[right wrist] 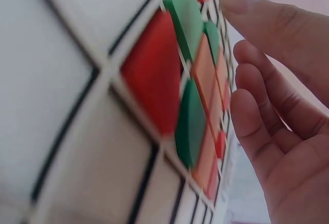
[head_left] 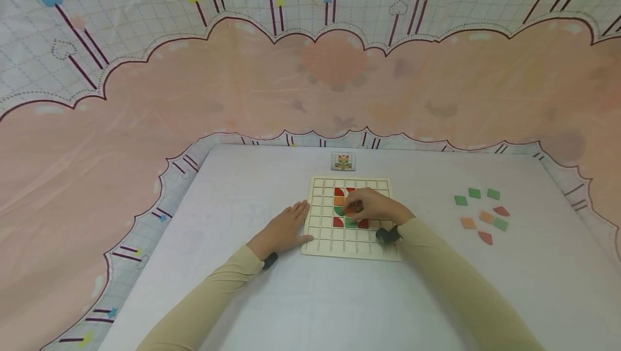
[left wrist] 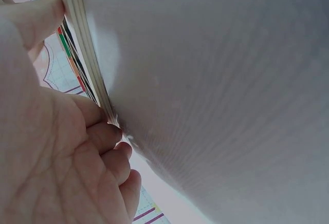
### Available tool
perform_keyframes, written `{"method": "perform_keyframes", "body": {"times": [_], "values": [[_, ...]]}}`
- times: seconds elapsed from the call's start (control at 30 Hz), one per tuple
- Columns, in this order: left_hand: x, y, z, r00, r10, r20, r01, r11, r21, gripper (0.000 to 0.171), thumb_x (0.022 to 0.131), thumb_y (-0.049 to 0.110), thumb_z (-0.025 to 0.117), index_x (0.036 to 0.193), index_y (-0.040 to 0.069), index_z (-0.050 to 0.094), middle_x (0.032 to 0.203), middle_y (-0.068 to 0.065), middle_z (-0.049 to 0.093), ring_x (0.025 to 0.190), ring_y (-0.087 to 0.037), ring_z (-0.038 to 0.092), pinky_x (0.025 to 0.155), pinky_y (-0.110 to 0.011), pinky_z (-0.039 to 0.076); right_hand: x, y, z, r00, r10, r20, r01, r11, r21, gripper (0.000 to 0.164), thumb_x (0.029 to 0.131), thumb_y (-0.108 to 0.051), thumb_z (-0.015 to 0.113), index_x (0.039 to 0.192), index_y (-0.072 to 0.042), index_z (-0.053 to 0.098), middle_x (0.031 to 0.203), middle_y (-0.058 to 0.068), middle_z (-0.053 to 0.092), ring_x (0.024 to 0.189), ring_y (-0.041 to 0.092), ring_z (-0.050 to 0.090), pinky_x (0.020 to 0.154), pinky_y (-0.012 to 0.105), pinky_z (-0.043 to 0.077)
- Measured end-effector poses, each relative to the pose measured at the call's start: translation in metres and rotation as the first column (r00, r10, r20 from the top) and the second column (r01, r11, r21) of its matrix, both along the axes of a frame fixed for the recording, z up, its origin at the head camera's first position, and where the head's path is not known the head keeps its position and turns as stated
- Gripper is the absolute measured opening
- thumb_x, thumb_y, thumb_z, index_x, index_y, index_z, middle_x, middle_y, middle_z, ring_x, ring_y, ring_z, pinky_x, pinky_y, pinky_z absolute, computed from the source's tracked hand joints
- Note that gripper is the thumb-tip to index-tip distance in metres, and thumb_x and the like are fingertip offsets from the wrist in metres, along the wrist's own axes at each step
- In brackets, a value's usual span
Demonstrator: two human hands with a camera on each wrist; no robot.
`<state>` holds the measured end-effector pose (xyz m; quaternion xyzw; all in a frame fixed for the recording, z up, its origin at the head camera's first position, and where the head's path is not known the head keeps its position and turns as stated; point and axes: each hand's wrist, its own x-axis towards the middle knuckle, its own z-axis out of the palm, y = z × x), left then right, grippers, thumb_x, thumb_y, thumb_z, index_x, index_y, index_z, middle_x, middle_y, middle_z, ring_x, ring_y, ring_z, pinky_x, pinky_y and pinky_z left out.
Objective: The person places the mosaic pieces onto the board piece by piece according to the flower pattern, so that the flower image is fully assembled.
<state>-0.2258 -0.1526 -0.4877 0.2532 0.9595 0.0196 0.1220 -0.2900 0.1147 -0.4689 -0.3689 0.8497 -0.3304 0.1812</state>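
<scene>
A cream gridded board [head_left: 354, 249] lies on the table with red, green and orange tiles in its middle squares. My left hand [head_left: 283, 228] rests along the board's left edge, thumb at the near corner and fingers fairly straight. Over the tiles, my right hand [head_left: 371, 204] bends its fingers down, thumb and fingertips close to the board. In the right wrist view, a red tile [right wrist: 154, 75] and a green tile [right wrist: 187, 18] sit in the grid beside the thumb [right wrist: 272, 26]. No loose tile shows between those fingers; the index finger is mostly hidden.
Beyond the board lies a small picture card [head_left: 343, 162] with a flower-like pattern. To the right, several loose tiles are spread on the white table [head_left: 233, 178], among them a green tile [head_left: 474, 193], an orange tile [head_left: 468, 224] and a red tile [head_left: 485, 238].
</scene>
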Motion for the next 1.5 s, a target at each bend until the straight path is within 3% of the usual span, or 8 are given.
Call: {"method": "perform_keyframes", "body": {"times": [0.13, 0.53, 0.9, 1.13, 1.37, 1.43, 1.5], "values": [[-0.001, 0.001, 0.0, 1.0, 0.005, 0.004, -0.005, 1.0, -0.011, 0.085, 0.092, 0.056, 0.047, 0.149, 0.001, 0.017, 0.157, -0.014, 0.018, 0.146, -0.027, 0.018, 0.119, -0.039, 0.021, 0.001, 0.017, 0.007, 0.999, -0.028, -0.039, 0.028, 1.0, 0.011, 0.025, 0.077, -0.013, 0.077, 0.101, -0.008, 0.071, 0.1, 0.004, 0.067, 0.09, 0.018, 0.062, 0.082, 0.03, 0.054], [-0.002, 0.0, -0.005, 1.0, 0.007, 0.011, -0.006, 1.0, -0.021, 0.086, 0.092, 0.057, 0.046, 0.15, 0.001, 0.016, 0.158, -0.013, 0.017, 0.146, -0.027, 0.017, 0.119, -0.039, 0.021, 0.01, 0.074, 0.021, 0.991, -0.128, -0.046, 0.127, 0.992, -0.027, 0.024, 0.078, -0.006, 0.074, 0.101, -0.002, 0.07, 0.101, 0.012, 0.068, 0.087, 0.018, 0.061, 0.081, 0.032, 0.054], [0.0, 0.0, -0.006, 1.0, 0.0, -0.008, 0.0, 1.0, -0.013, 0.086, 0.092, 0.056, 0.047, 0.149, -0.001, 0.019, 0.157, -0.015, 0.019, 0.145, -0.028, 0.019, 0.118, -0.04, 0.023, 0.016, 0.13, 0.032, 0.966, -0.185, -0.178, 0.171, 0.981, -0.094, 0.027, 0.077, 0.002, 0.072, 0.103, 0.002, 0.068, 0.101, 0.016, 0.068, 0.092, 0.026, 0.064, 0.082, 0.034, 0.056], [0.0, 0.001, -0.006, 1.0, 0.01, -0.004, -0.01, 1.0, -0.014, 0.085, 0.092, 0.056, 0.047, 0.149, 0.0, 0.018, 0.157, -0.015, 0.019, 0.146, -0.028, 0.019, 0.119, -0.04, 0.023, 0.022, 0.162, 0.04, 0.935, -0.242, -0.258, 0.22, 0.969, -0.112, 0.026, 0.077, -0.001, 0.074, 0.102, -0.003, 0.068, 0.099, 0.015, 0.068, 0.088, 0.008, 0.063, 0.078, 0.027, 0.056], [0.0, 0.002, -0.002, 1.0, 0.009, -0.001, -0.009, 1.0, -0.01, 0.085, 0.092, 0.055, 0.047, 0.149, -0.001, 0.017, 0.157, -0.015, 0.018, 0.146, -0.028, 0.018, 0.119, -0.04, 0.022, 0.029, 0.2, 0.038, 0.922, -0.335, -0.193, 0.311, 0.94, -0.143, 0.028, 0.077, 0.0, 0.073, 0.104, 0.004, 0.067, 0.1, -0.02, 0.064, 0.088, -0.009, 0.059, 0.078, 0.009, 0.051], [-0.001, 0.002, -0.001, 1.0, 0.008, 0.001, -0.008, 1.0, -0.009, 0.085, 0.092, 0.055, 0.047, 0.149, -0.001, 0.017, 0.157, -0.015, 0.018, 0.146, -0.028, 0.018, 0.119, -0.04, 0.022, 0.031, 0.209, 0.037, 0.911, -0.37, -0.184, 0.354, 0.928, -0.113, 0.029, 0.077, -0.002, 0.073, 0.105, 0.004, 0.066, 0.101, -0.014, 0.067, 0.088, -0.01, 0.058, 0.078, 0.008, 0.049], [-0.001, 0.003, 0.0, 1.0, 0.007, 0.005, -0.007, 1.0, -0.008, 0.085, 0.092, 0.055, 0.048, 0.149, -0.001, 0.017, 0.157, -0.015, 0.018, 0.146, -0.028, 0.018, 0.119, -0.04, 0.022, 0.033, 0.216, 0.035, 0.898, -0.406, -0.17, 0.398, 0.914, -0.079, 0.03, 0.079, -0.003, 0.073, 0.107, 0.005, 0.066, 0.102, 0.001, 0.07, 0.087, -0.009, 0.059, 0.078, 0.008, 0.05]]}}
